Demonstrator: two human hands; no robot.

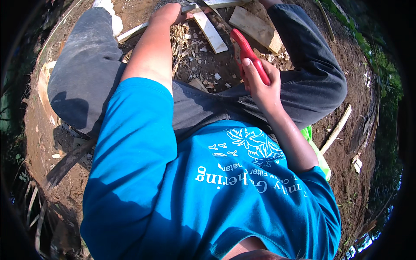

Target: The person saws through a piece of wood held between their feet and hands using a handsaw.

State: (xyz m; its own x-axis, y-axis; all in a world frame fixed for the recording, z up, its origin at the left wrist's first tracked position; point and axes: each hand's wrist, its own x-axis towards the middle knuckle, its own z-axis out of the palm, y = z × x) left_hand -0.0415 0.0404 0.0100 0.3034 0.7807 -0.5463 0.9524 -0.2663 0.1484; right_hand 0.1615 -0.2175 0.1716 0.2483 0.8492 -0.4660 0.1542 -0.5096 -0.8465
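My right hand (265,89) is wrapped round the red handle (246,48) of a hand saw, its thumb lying along the grip. The saw's dark blade (220,19) reaches up and left from the handle and crosses a long pale wood strip (221,4) near the top edge. My left hand (171,13) is at that strip, just left of the blade, with its fingers bent toward the wood and partly cut off from sight. A short pale wood piece (210,33) slants down beside the blade. Whether the teeth are in the wood is too small to tell.
I sit on brown soil with my legs folded around the work. A wide board (256,28) lies right of the saw. Wood chips and dry fibres (180,45) litter the ground. A stick (337,129) lies at the right, a dark log (69,162) at the left.
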